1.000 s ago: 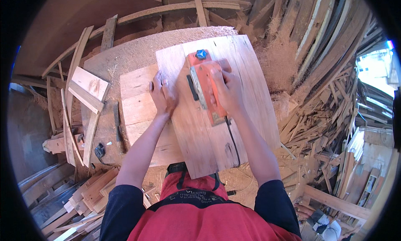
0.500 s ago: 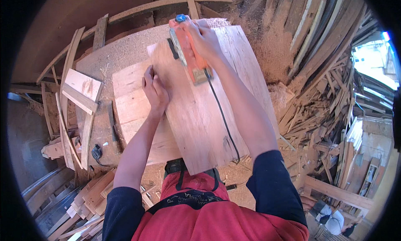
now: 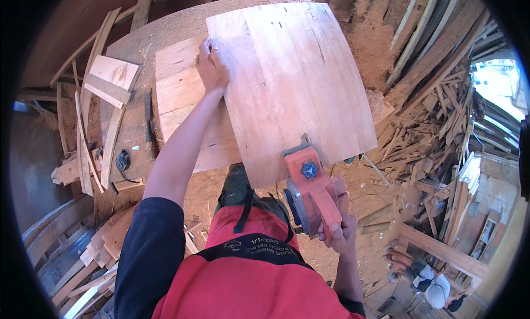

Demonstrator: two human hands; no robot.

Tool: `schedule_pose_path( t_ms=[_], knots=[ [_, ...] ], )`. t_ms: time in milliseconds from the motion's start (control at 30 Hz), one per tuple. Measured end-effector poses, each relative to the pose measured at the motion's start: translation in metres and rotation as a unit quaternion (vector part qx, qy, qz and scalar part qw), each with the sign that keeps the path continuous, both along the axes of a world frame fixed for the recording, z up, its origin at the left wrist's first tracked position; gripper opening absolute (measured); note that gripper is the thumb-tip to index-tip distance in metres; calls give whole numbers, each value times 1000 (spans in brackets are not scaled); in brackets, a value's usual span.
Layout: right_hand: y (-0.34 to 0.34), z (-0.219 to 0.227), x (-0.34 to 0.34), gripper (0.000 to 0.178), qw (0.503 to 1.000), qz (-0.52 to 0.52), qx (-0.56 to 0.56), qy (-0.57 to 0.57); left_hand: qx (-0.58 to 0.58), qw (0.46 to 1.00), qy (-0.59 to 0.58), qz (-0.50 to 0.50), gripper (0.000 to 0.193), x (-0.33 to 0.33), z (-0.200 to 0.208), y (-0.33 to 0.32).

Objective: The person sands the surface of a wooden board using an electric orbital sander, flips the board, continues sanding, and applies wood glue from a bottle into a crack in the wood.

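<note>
A wide, pale wooden panel lies over another panel on a dusty worktable. My left hand is closed on the upper panel's left edge, its fingers bent at the rim. Low on the right, my right hand grips the rear handle of an orange electric planer with a blue front knob. The planer's front end rests over the panel's near edge, while its body hangs out toward me. Its underside is hidden.
Narrow offcuts and a dark tool lie at the table's left, beside a black corded piece. Scrap wood is heaped on the right. Long planks lean at the far right. Another person is low at the right.
The planer has come from the panel's far end back to its near edge, with my right hand on it. My left hand stays at the left edge. The view has shifted slightly.
</note>
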State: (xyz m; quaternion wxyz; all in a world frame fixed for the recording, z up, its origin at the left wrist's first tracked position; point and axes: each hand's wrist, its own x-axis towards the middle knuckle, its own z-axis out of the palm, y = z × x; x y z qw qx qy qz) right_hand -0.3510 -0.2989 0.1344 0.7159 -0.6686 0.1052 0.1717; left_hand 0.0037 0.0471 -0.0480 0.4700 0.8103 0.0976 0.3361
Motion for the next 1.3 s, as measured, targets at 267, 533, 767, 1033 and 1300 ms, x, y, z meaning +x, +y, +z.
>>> schedule_pose_path(
  t_ms=[267, 533, 767, 1033, 1300],
  knots=[
    [44, -4, 78, 32, 999, 4, -31, 19, -48, 999, -4, -1, 38, -5, 10, -2],
    [100, -27, 215, 42, 997, 39, -39, -47, -76, 996, 38, -14, 53, -7, 8, 2],
    [162, -40, 342, 48, 992, 46, -24, -118, -107, 994, 11, -22, 52, -11, 22, 3],
    [213, -65, 464, 57, 931, 32, -208, -297, -64, 998, -12, -22, 59, -11, 13, 6],
    [211, -56, 484, 52, 970, 32, -145, -190, -111, 993, -14, -31, 62, -4, 8, 0]
  ],
)
